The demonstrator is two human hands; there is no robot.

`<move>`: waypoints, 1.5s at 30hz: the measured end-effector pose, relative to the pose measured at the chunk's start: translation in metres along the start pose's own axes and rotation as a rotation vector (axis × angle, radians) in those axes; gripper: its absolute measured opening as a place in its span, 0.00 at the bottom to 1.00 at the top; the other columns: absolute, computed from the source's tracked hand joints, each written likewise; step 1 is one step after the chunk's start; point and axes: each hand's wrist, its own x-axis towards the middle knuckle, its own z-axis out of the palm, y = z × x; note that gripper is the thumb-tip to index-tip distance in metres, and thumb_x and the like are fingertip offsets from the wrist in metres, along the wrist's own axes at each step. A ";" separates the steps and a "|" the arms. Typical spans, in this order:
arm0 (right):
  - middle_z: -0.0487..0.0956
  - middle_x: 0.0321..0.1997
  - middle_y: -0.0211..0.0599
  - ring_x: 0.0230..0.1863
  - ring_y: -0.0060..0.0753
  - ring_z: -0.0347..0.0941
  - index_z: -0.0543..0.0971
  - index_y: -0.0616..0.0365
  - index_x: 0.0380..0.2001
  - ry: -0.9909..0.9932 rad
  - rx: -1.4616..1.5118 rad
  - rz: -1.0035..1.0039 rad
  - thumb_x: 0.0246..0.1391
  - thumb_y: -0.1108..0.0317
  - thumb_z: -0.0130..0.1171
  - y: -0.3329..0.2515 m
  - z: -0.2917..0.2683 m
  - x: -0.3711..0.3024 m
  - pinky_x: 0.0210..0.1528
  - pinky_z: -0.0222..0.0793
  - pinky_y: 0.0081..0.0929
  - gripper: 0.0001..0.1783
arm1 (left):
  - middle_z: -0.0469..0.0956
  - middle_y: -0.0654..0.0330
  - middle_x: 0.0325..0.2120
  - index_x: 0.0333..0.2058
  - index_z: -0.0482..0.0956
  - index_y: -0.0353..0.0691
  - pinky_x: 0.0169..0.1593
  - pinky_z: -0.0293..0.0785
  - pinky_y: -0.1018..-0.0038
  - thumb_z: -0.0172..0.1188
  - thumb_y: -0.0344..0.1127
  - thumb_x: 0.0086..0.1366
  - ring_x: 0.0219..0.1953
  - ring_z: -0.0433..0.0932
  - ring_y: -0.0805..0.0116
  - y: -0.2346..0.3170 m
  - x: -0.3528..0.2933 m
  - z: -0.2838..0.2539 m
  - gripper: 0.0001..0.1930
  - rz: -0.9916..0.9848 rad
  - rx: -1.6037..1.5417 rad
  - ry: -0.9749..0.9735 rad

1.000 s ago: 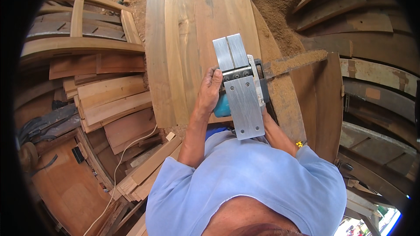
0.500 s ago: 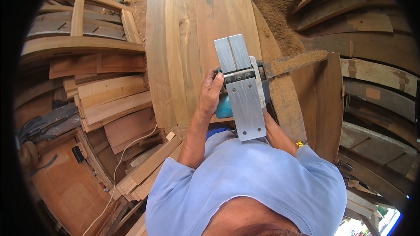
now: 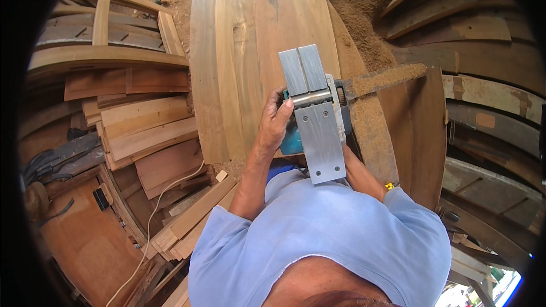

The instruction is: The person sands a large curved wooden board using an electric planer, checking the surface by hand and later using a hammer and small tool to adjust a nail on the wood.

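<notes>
An electric planer (image 3: 321,142) is held upside down over my front, its two-part grey metal sole facing up. Between the sole plates lies the cutter drum (image 3: 311,98), showing a smooth shiny side. My left hand (image 3: 275,116) is closed round the planer's left side, with the thumb tip at the end of the drum. Part of a blue-green housing shows below that hand. From the right, my right hand (image 3: 349,159) reaches under the planer and supports it; its fingers are hidden by the tool. Beyond the planer stretches a broad wooden panel (image 3: 239,62) of joined boards.
Sawdust (image 3: 361,11) covers the ground right of the panel. Curved boards (image 3: 483,65) are stacked at right. At left are a wooden frame (image 3: 102,51), stacked planks (image 3: 148,131) and a pale cord (image 3: 165,193) running down past several timber strips (image 3: 199,213).
The planer's cutter drum has turned: bolt heads showed on it before, a smooth face shows now. My left thumb has shifted slightly right onto the drum's end. The planer has hardly moved.
</notes>
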 end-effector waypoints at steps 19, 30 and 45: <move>0.84 0.41 0.36 0.39 0.32 0.84 0.78 0.58 0.54 0.398 0.178 -0.347 0.66 0.65 0.56 -0.019 -0.002 0.028 0.41 0.82 0.30 0.16 | 0.69 0.48 0.63 0.68 0.64 0.31 0.70 0.63 0.63 0.39 0.61 0.78 0.65 0.69 0.62 -0.077 0.020 -0.037 0.37 -0.335 0.021 0.351; 0.82 0.40 0.60 0.42 0.58 0.81 0.78 0.68 0.45 0.709 -1.280 -0.507 0.45 0.61 0.67 -0.031 -0.059 0.069 0.49 0.75 0.47 0.26 | 0.43 0.28 0.74 0.73 0.52 0.28 0.77 0.37 0.43 0.59 0.53 0.65 0.77 0.38 0.31 -0.147 -0.033 -0.115 0.47 -0.292 1.604 -0.001; 0.83 0.46 0.59 0.49 0.57 0.80 0.76 0.68 0.54 0.705 -1.370 -0.501 0.51 0.57 0.66 -0.002 -0.110 0.078 0.54 0.74 0.43 0.31 | 0.31 0.30 0.75 0.75 0.43 0.28 0.75 0.24 0.37 0.59 0.58 0.64 0.77 0.24 0.30 -0.164 -0.022 -0.117 0.54 -0.296 1.720 -0.150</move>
